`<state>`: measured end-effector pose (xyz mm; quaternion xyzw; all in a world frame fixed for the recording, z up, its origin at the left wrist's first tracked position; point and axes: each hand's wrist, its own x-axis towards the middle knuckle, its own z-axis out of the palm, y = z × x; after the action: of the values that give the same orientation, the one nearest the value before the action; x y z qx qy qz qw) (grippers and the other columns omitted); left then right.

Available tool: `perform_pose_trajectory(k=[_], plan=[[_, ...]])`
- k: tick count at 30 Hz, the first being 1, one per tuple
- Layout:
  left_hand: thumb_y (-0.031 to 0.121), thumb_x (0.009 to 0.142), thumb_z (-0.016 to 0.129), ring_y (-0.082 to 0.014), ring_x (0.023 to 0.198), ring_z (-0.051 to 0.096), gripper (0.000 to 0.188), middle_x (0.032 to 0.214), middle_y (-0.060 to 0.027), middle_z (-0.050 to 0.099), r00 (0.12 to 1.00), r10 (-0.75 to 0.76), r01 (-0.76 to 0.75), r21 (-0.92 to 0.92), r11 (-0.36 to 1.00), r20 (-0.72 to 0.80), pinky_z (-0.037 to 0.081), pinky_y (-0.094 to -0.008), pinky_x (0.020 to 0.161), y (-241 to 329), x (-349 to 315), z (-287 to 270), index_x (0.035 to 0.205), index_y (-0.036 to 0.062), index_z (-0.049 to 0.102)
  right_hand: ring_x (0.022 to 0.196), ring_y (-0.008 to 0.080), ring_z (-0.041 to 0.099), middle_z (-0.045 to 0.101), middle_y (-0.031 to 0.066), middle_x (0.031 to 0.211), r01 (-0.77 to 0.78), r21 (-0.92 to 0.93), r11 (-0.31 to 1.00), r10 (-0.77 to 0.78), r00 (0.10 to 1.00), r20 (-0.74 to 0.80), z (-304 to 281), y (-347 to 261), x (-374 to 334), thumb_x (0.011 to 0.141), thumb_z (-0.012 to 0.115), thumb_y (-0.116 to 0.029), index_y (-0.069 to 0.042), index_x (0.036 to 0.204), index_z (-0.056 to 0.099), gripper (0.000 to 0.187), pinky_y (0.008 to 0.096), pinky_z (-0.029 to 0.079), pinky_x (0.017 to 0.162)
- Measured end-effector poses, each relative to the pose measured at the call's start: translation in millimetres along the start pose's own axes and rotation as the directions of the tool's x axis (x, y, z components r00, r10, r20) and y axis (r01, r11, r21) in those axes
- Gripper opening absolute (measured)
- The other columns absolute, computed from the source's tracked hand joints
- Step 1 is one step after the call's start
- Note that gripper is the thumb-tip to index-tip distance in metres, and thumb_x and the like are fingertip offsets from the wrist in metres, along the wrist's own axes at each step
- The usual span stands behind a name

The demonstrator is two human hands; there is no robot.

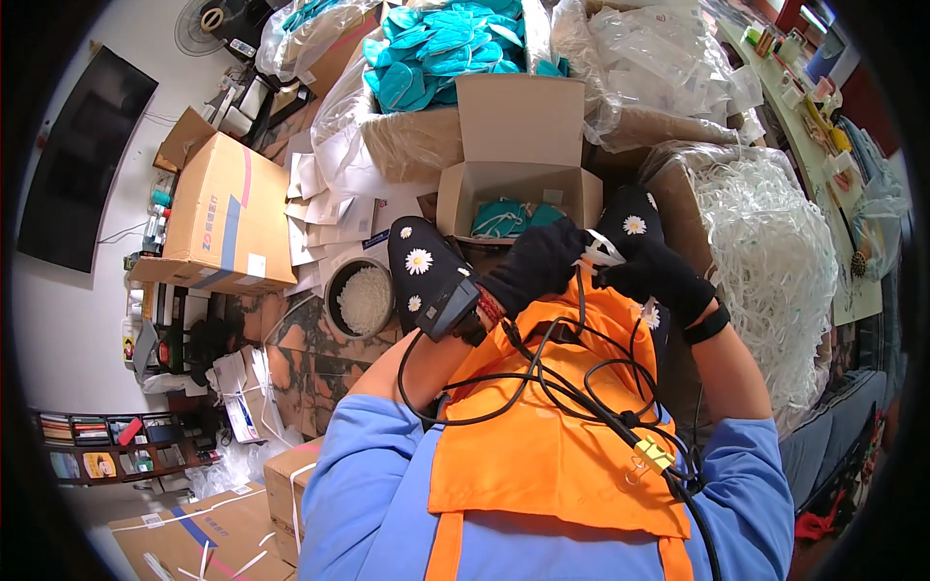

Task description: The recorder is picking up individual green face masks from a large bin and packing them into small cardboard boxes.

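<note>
While both gloved hands meet above the orange apron (542,436), the left hand (538,263) and right hand (659,279) pinch a white strap piece (603,254) between closed fingers. Just beyond them sits an open cardboard box (518,179) holding teal masks (509,218). Black cables (572,387) cross the apron.

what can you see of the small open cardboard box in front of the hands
The small cardboard box is plain brown corrugated card, standing upright with its lid flap raised straight up behind and side flaps spread. Inside lie teal masks with white loops, filling it only partway. It sits among larger boxes and clear bags, just beyond the gloved left hand and right hand, which do not touch it.
</note>
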<state>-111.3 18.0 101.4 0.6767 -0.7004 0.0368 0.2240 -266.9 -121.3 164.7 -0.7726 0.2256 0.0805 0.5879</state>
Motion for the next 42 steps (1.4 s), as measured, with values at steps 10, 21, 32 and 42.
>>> perform_pose_trajectory(k=[10,21,32,42], plan=[[0.011,0.08,0.058,-0.0294,0.073,0.06,0.021,0.085,-0.0125,0.057,0.994,0.017,-0.03,-0.126,0.992,-0.108,0.05,-0.0372,0.061,-14.3,-10.4,39.9,0.1,0.006,0.063,0.058,0.0095,0.053,0.056,-0.0017,0.067,-0.082,0.116,0.99,0.075,0.995,0.062,-4.7,9.9,2.7,0.079,0.071,-0.02,-0.006,0.101,0.065,0.027,0.0239,0.041,0.052],[0.016,0.086,0.059,-0.0317,0.076,0.063,0.026,0.085,-0.0167,0.059,0.989,0.065,-0.13,-0.557,0.82,-0.134,0.05,-0.0404,0.063,12.0,8.9,-2.3,0.108,0.0029,0.059,0.081,0.0139,0.057,0.061,0.0062,0.098,0.48,0.098,0.872,-0.475,0.877,-0.072,14.8,4.5,11.8,0.075,0.077,-0.018,-0.005,0.119,0.057,0.05,0.0263,0.045,0.068],[0.025,0.098,0.048,-0.0151,0.065,0.066,0.024,0.083,-0.0066,0.063,0.807,-0.143,0.583,-0.733,0.349,0.574,0.054,-0.0312,0.053,9.0,-1.9,-36.7,0.1,0.0034,0.059,0.066,0.0028,0.048,0.057,-0.0027,0.077,0.139,0.046,0.989,-0.143,0.985,0.094,6.6,22.4,-5.5,0.093,0.059,-0.021,-0.003,0.106,0.063,0.022,0.0195,0.04,0.058],[0.024,0.09,0.061,-0.018,0.079,0.068,0.029,0.094,-0.0101,0.067,0.713,0.321,0.444,-0.756,0.481,0.623,0.057,-0.0294,0.059,-14.5,21.4,-43.0,0.111,0.0035,0.06,0.078,0.0069,0.056,0.064,0.0012,0.088,0.18,-0.037,0.983,-0.164,0.953,0.255,-2.7,21.4,5.3,0.092,0.059,-0.01,-0.001,0.103,0.063,0.015,0.0232,0.046,0.073]])
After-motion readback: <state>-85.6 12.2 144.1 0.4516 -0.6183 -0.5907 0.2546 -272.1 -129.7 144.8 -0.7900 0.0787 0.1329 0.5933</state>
